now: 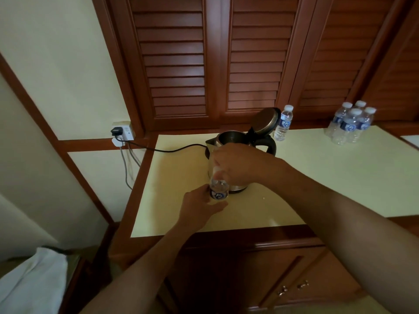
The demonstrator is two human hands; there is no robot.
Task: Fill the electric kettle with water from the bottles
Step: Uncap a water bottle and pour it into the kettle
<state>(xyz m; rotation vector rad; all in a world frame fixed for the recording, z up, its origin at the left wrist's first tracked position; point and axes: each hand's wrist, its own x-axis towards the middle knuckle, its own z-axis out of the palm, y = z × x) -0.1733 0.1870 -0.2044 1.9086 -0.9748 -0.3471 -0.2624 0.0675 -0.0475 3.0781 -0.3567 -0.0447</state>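
While the left hand curls round the lower body of a small water bottle, the right hand closes over the bottle's top, hiding the cap and neck. The bottle's base is covered, so whether it rests on the cream counter is unclear. Just behind it stands the kettle, lid tipped open, its steel wall partly blocked by the right hand. A single bottle stands behind the kettle, and four bottles cluster far right.
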